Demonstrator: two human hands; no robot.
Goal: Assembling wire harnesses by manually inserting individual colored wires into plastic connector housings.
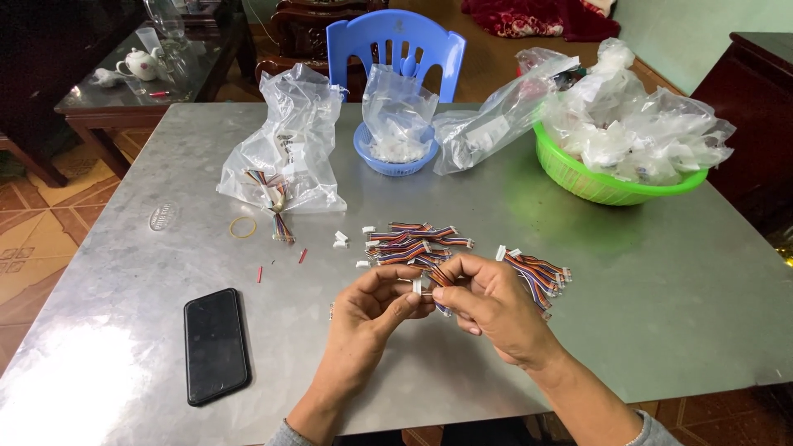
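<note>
Two hands meet: left hand point(372, 301) pinches a white connector point(417, 286); right hand point(491, 301) seemingly grips its coloured wires point(439, 277).

Bare grey metal tabletop point(628, 297) lies open on the right; a heap of multicoloured ribbon-wire harnesses point(417, 241) blocks ahead, a flat black phone point(216, 344) sits left.

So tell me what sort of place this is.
Likely a home room used for piecework: a metal table with wire bundles, a glass side table with a teapot, a carved wooden chair behind.
</note>
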